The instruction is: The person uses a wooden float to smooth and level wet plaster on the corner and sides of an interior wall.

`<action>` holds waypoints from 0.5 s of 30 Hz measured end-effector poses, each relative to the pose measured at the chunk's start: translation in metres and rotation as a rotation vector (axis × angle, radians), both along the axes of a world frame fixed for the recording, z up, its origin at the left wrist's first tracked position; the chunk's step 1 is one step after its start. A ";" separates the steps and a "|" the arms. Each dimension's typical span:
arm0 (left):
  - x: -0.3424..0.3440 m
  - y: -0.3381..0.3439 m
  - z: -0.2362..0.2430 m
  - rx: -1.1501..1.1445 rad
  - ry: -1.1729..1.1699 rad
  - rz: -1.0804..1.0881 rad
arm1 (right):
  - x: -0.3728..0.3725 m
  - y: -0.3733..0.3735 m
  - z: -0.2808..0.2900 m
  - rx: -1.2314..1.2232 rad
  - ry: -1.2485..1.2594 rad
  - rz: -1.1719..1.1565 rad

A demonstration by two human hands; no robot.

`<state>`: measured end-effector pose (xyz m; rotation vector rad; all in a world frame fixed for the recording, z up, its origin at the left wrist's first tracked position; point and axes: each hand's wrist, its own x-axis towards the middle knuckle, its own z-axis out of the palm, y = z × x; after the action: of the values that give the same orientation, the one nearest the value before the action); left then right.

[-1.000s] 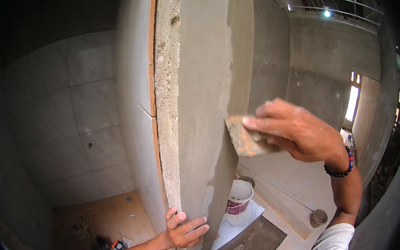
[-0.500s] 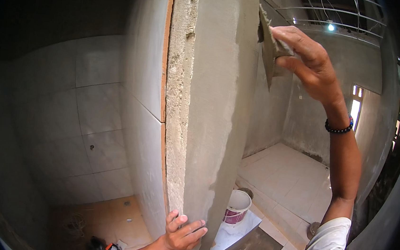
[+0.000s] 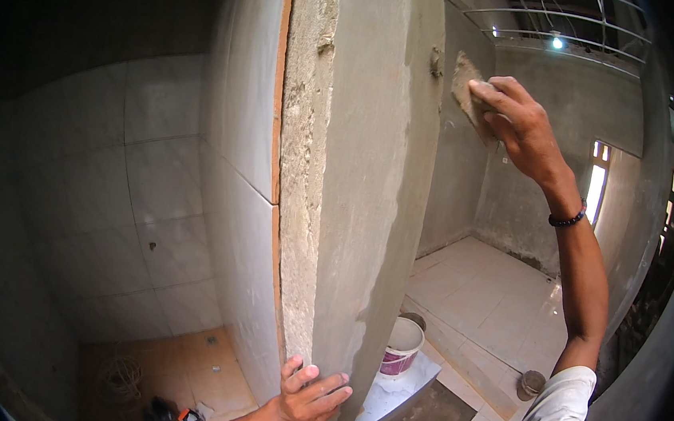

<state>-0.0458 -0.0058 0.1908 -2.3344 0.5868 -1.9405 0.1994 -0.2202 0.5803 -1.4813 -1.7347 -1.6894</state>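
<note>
Rising through the middle is the plastered end of a wall (image 3: 360, 172), with damp grey plaster along its right side and a rough raw strip (image 3: 303, 159) down its left. My left hand (image 3: 313, 393) rests low on this wall end, fingers spread and holding nothing. Up at the right, my right hand (image 3: 521, 122) is closed on a flat, mortar-smeared piece (image 3: 469, 98), thin and grey-brown, possibly a scraper. It stands off from the wall. A small lump of mortar (image 3: 436, 62) clings near the wall's right edge.
A white and purple bucket (image 3: 401, 347) stands on a pale slab (image 3: 394, 396) right of the wall. Further right are a plank (image 3: 468, 362) and a small round container (image 3: 530, 385). Left lies a tiled room, with a cable coil (image 3: 124, 376) and dark tools (image 3: 162, 417) on its floor.
My right hand has drawn the flat piece away from the wall, rightward and slightly down. The mortar lump on the wall now shows. My left hand stays put.
</note>
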 end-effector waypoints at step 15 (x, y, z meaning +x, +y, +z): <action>0.000 0.003 -0.002 0.018 0.008 -0.063 | -0.019 0.014 0.074 0.146 -0.201 -0.212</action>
<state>-0.0453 -0.0029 0.1885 -2.3414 0.6834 -1.9444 0.1806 -0.2066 0.6541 -1.5193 -1.5524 -2.0895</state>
